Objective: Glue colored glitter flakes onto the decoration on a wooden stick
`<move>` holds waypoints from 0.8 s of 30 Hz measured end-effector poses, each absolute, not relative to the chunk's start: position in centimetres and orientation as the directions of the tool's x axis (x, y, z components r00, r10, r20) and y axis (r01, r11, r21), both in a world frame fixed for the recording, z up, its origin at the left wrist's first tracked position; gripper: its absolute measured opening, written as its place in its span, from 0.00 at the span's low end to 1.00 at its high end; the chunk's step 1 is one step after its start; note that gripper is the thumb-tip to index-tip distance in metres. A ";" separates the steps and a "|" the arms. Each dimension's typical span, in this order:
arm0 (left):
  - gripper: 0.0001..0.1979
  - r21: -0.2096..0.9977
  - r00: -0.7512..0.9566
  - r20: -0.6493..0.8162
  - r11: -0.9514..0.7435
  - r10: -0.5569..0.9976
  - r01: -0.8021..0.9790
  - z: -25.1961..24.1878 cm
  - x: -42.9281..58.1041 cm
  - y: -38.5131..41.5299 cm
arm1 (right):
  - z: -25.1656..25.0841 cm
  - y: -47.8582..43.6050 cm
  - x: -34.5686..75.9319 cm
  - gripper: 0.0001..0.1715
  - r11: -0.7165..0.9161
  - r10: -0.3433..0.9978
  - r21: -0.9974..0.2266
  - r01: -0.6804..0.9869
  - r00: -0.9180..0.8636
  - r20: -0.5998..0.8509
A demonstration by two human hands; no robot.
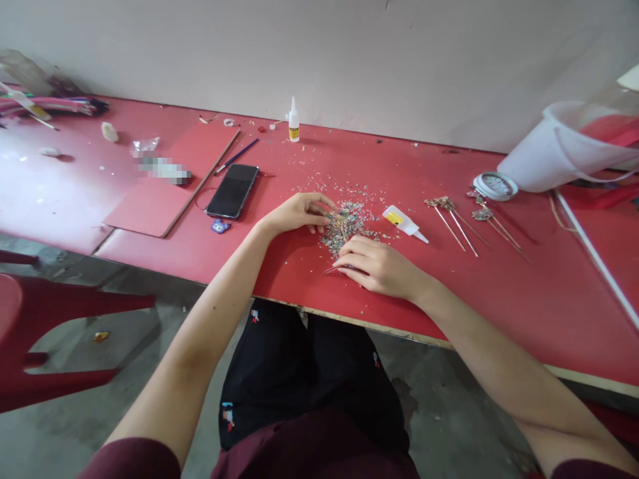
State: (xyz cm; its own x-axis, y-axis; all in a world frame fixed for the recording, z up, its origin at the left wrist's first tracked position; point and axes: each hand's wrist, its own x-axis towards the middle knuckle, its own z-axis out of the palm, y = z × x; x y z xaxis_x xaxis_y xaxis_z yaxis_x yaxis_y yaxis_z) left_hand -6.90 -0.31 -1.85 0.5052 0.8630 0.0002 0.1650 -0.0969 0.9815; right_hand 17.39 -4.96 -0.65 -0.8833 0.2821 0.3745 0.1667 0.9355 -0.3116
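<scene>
A pile of small multicoloured chips (331,245) is heaped and scattered on the red table. Over this pile, my left hand (300,213) pinches a gold-coloured hairpin (341,222) by its ornamental end. Its fine details are too small to make out. My right hand (375,266) rests close to the table's front edge, fingers closed around a thin metal tool (329,271) whose tip points left; its exact kind is unclear. Just right of the chips lies a glue bottle (403,222) with a yellow label, on its side.
Several decorated hairpins (456,223) lie to the right, near a round lid (494,186) and a white bucket (542,150). Another glue bottle (294,123) stands upright at the back. A phone (233,191), a brush (237,156) and a red board (172,183) are on the left.
</scene>
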 end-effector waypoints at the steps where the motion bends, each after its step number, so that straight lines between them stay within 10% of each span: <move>1: 0.17 0.981 0.506 -0.001 -0.096 0.862 0.166 -1.8 -6.9 -0.3 | -0.7 -5.0 17.4 0.09 0.935 0.282 -0.314 0.165 -0.882 0.377; 13: 0.18 0.978 0.506 0.004 -0.108 0.862 0.177 -1.9 -7.0 -0.3 | -0.5 -5.1 17.2 0.08 0.933 0.287 -0.320 0.163 -0.874 0.392; 24: 0.18 0.984 0.520 0.004 -0.095 0.854 0.148 -1.8 -6.9 -0.5 | -0.5 -4.0 17.6 0.06 0.797 0.603 -0.422 0.432 -0.611 0.512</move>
